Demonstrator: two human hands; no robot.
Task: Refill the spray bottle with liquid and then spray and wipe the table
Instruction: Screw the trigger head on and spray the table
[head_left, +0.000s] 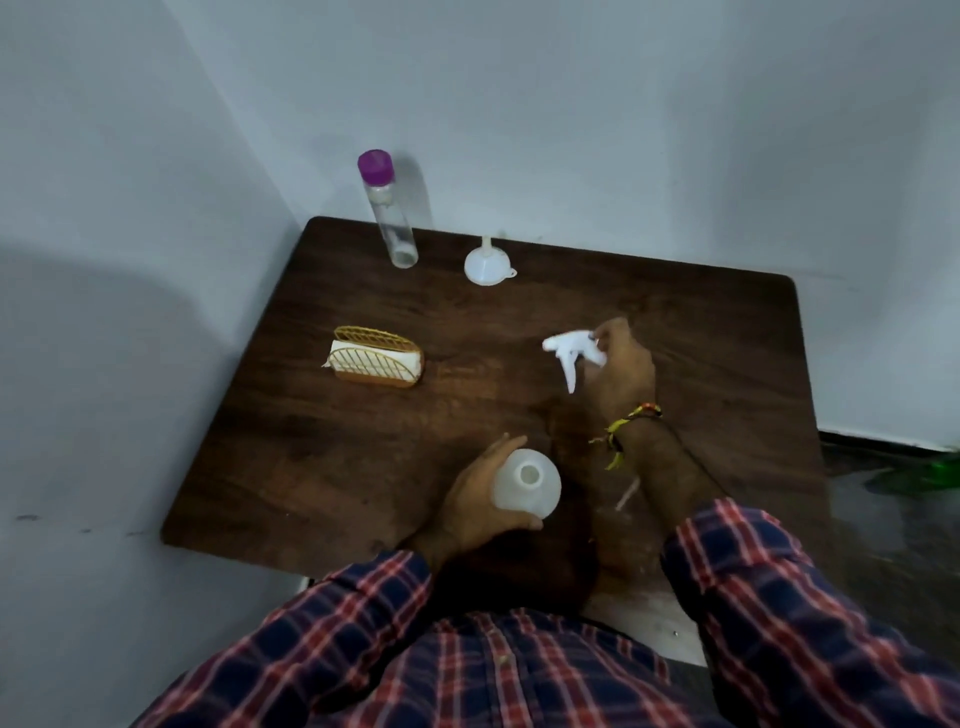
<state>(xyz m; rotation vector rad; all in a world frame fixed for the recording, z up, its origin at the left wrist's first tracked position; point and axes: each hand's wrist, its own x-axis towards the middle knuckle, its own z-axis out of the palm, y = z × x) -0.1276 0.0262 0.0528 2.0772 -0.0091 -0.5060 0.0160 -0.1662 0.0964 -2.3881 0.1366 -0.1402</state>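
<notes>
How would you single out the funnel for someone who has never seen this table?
Start at the dark wooden table and look to its far edge by the wall. The funnel stands there mouth down, spout up, right of the purple-capped clear bottle. It alone is small, white and cone-shaped.

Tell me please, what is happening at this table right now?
A person is refilling a spray bottle. The left hand holds the open bottle upright on the table. The right hand holds the removed spray head off to the side. A funnel and a purple-capped bottle stand at the far edge, untouched. A napkin holder sits on the left.
</notes>
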